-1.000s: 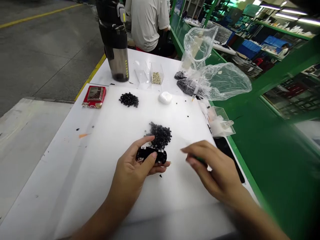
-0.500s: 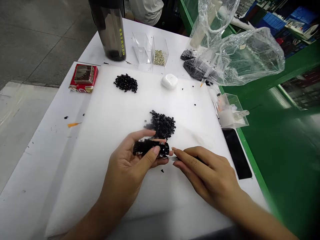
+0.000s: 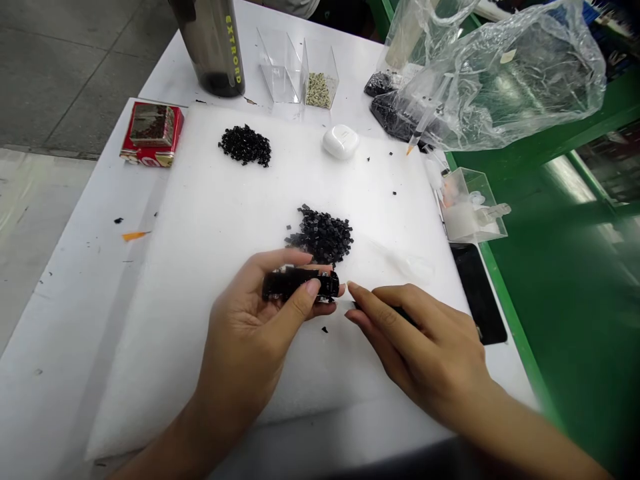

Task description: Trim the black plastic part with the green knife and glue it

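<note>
One black part (image 3: 285, 285) lies across the left hand (image 3: 253, 327), thumb-pinched — right hand (image 3: 427, 340) pinches a dark tool (image 3: 406, 315) nearby.

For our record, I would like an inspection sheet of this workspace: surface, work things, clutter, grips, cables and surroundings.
Surface: white mat on table, dark specks scattered.
Work things: black part, held; near pile of black bits just beyond it, far pile farther away.
Clutter: bottle, red box, phone, plastic bag.
Grips: left grip holds the black part; right grip closed on a dark tool, mostly hidden.
Cables: nothing seen.
Surroundings: green panel right, grey floor left.
</note>
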Demonstrator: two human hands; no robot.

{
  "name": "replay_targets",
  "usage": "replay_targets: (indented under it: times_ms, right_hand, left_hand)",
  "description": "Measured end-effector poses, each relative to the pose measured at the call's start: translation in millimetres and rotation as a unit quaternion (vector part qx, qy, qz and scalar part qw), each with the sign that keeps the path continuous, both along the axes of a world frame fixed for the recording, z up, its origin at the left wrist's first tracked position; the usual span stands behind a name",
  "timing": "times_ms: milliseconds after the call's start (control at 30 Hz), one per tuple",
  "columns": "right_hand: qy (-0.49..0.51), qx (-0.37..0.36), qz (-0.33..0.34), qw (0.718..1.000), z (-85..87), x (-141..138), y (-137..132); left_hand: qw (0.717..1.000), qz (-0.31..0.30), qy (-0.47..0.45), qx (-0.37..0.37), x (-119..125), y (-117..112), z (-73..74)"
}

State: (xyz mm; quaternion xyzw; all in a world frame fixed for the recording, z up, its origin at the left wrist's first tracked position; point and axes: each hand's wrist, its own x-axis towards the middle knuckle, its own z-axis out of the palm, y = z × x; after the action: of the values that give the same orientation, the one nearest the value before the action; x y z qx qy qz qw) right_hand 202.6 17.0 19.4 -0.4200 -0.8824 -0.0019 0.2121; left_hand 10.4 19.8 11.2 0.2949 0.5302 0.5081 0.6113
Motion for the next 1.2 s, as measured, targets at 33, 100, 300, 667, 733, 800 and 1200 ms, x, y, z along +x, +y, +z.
replay_targets:
  times_ms: [33, 100, 300, 667, 733, 800, 1200]
  right_hand:
    - [-0.009, 0.010, -0.003, 1.000, -1.0, 0, -1]
    - [-0.023, 0.031, -0.014, 0.999, -3.4, 0, -2]
    - [-0.029, 0.064, -0.023, 0.997, -7.8, 1, -4]
    - [-0.041, 0.087, -0.019, 0.995, -8.6, 5, 5]
    - [-0.023, 0.103, -0.067, 0.992, -4.6, 9, 11]
    - [0.017, 0.104, -0.101, 0.989, 2.4, 11, 13]
    - [0.264, -0.451, -0.131, 0.843, 29.3, 5, -2]
  left_hand:
    - [1.000, 0.003, 0.005, 0.003, 1, 0, 0.0]
    - [1.000, 0.007, 0.025, 0.002, 2, 1, 0.2]
    - [0.991, 0.007, 0.136, 0.006, 4, -1, 4.1]
    - [0.988, -0.083, 0.109, -0.070, -4, -1, 3.1]
    - [0.989, -0.096, 0.076, -0.082, -4, 0, 4.6]
    - [0.991, -0.089, 0.032, -0.091, -4, 2, 6.3]
    - [0.981, -0.080, 0.176, 0.008, 2, -6, 6.1]
